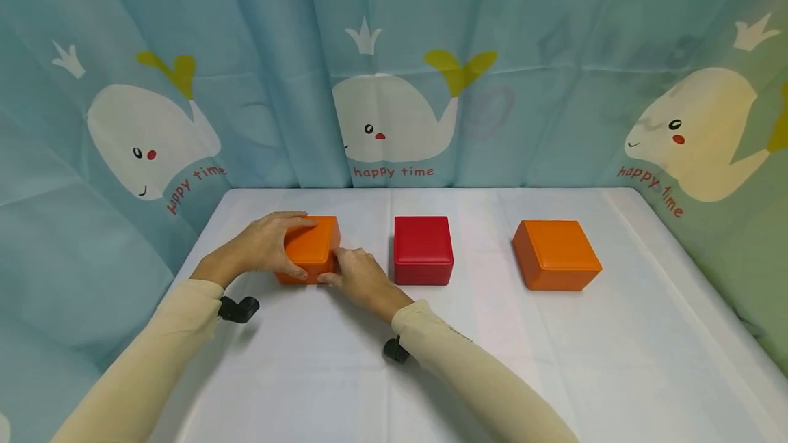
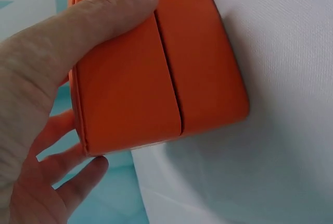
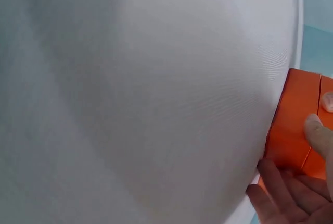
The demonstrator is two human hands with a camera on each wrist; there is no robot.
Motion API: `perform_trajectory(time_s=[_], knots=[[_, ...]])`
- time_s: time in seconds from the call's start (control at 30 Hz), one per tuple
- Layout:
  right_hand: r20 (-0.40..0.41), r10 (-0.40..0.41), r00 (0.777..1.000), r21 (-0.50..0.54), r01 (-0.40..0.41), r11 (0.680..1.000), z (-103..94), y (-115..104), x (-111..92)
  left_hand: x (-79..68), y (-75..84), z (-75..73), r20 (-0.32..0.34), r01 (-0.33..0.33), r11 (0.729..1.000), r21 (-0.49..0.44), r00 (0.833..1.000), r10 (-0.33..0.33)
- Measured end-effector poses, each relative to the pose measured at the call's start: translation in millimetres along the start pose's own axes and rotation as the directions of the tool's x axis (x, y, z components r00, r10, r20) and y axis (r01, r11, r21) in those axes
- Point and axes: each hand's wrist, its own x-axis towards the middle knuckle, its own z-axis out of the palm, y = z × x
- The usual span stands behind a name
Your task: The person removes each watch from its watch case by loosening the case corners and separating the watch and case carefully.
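Observation:
On the left of the table stands a closed orange box with a square padded top. My left hand grips it from the left, thumb on the front face and fingers over the top's far side. In the left wrist view, that thumb lies across the lid part of the orange box, reaching the seam between lid and base. From the right, my right hand holds the same box low, its thumb on the front face. The right wrist view shows this thumb on the base below the seam, other fingers around the side.
A red box sits in the middle of the white-covered table, and another orange box stands to its right, turned slightly. Behind the table hangs a blue curtain printed with whales.

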Motion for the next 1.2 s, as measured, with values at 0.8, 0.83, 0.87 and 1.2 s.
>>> perform_trajectory(time_s=[0.8, 0.83, 0.87, 1.2], knots=[[-0.024, 0.115, 0.993, 0.207, -0.107, 0.972, -1.5, 5, -1, 16.3, -4.7, -16.8, 0.095, 0.084, 0.98, -0.181, 0.993, -0.067], [-0.024, 0.115, 0.993, 0.211, -0.108, 0.971, -1.2, 5, -1, 16.3, -5.2, -17.3, 0.098, 0.093, 0.976, -0.196, 0.992, -0.074], [-0.022, 0.115, 0.993, 0.216, -0.108, 0.97, -0.9, 5, 0, 16.0, -6.0, -17.9, 0.101, 0.102, 0.972, -0.212, 0.991, -0.082], [-0.025, 0.101, 0.995, 0.182, -0.095, 0.979, 0.2, 1, 1, 16.4, -16.4, -22.5, 0.142, 0.158, 0.926, -0.342, 0.983, -0.116]])
